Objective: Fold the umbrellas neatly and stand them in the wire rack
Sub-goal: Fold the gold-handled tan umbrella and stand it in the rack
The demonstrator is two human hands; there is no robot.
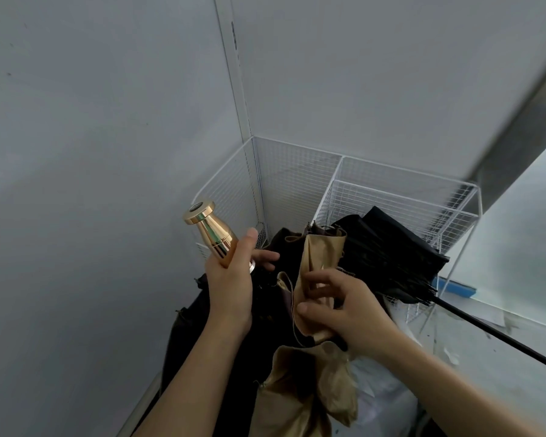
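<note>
My left hand (230,288) grips the shiny gold handle (213,233) of a compact umbrella, handle end pointing up and left. Its canopy (316,383) hangs loose below, gold on one side and dark on the other. My right hand (338,307) pinches a gold fold of that canopy (320,257) between thumb and fingers. Behind stands the white wire rack (401,197) in the wall corner, with two compartments visible. A black long umbrella (388,250) lies tilted over the rack's right compartment, its thin shaft (498,335) running out to the lower right.
Grey walls close in on the left and behind the rack. A blue strip (454,287) lies on the pale floor to the right of the rack. White crumpled material (382,389) shows under the canopy near my right forearm.
</note>
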